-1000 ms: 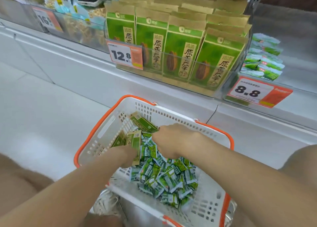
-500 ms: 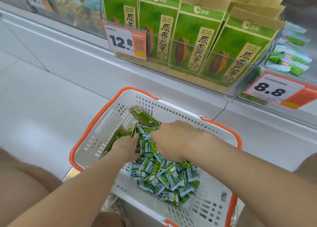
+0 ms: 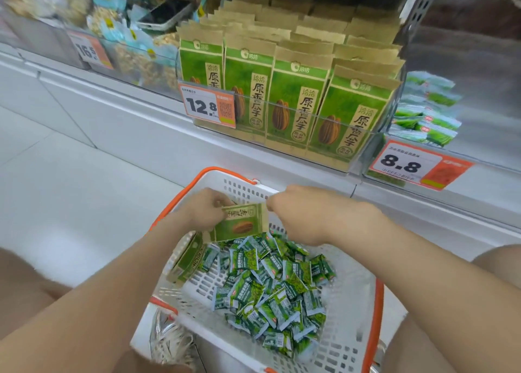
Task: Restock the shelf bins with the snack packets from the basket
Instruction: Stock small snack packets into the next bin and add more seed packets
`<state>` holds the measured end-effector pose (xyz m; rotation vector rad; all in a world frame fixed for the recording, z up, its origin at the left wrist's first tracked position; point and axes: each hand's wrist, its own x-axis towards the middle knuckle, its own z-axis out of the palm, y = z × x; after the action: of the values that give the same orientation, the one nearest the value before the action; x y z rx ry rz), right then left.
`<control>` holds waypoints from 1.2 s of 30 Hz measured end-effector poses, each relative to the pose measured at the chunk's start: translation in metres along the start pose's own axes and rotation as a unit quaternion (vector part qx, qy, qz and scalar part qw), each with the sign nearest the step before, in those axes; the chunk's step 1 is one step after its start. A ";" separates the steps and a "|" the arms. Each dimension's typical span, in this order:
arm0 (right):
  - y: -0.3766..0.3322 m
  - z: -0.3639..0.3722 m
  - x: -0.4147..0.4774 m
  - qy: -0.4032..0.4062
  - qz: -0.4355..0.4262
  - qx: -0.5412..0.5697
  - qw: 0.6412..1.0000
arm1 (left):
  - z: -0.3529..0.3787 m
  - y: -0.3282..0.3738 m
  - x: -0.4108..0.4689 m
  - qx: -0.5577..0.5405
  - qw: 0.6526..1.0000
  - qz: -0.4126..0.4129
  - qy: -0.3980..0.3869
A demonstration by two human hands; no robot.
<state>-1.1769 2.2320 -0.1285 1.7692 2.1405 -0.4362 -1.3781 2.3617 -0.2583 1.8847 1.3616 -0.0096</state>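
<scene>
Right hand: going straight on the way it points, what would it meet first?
The green seed packet, whose edge the right hand seems to pinch; the left hand holds it just beyond, though depth is unclear.

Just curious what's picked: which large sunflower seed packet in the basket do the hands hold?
The upper sunflower seed packet, sideways between left hand and right hand; the other packet lies lower along the basket's left wall.

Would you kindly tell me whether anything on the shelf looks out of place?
Yes: a smartphone lies on top of the snack bags in the clear bin left of the sunflower seed packs. It is not merchandise, so it looks set down or left there.
</scene>
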 end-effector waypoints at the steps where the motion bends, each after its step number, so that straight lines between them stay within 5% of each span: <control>1: 0.004 -0.001 -0.001 0.026 0.005 0.008 1.000 | -0.007 0.011 -0.006 -0.050 0.997 0.030 -0.046; 5: 0.016 -0.006 -0.003 0.086 0.002 0.077 0.993 | -0.031 0.057 -0.037 -0.168 0.960 0.137 -0.176; 8: 0.017 -0.015 -0.012 0.076 0.026 0.157 0.984 | -0.045 0.089 -0.056 -0.274 0.942 0.175 -0.080; 11: 0.017 -0.035 -0.027 0.148 0.022 0.227 0.962 | -0.057 0.114 -0.070 -0.344 0.917 0.199 0.037; 15: 0.027 -0.058 -0.040 0.314 0.061 0.370 0.872 | -0.071 0.140 -0.086 -0.394 0.892 0.218 -0.024; 18: 0.035 -0.066 -0.049 0.338 0.061 0.444 0.827 | -0.081 0.162 -0.095 -0.346 0.901 0.257 0.041; 25: 0.041 -0.092 -0.076 0.472 0.034 0.414 0.778 | -0.103 0.196 -0.103 -0.245 0.909 0.308 0.137; 29: 0.041 -0.109 -0.088 0.657 0.003 0.419 0.627 | -0.125 0.214 -0.088 -0.074 0.878 0.346 0.322; 31: 0.040 -0.115 -0.089 0.706 -0.027 0.416 0.573 | -0.133 0.217 -0.080 0.067 0.876 0.321 0.354; 33: 0.041 -0.120 -0.084 0.732 -0.047 0.389 0.557 | -0.134 0.217 -0.076 0.165 0.882 0.285 0.337; 36: 0.045 -0.124 -0.070 0.744 -0.045 0.328 0.581 | -0.130 0.212 -0.068 0.168 0.874 0.304 0.341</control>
<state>-1.1272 2.2320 0.0128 3.0895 3.3518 0.7447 -1.2916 2.3621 -0.0156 2.7003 1.1577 0.8613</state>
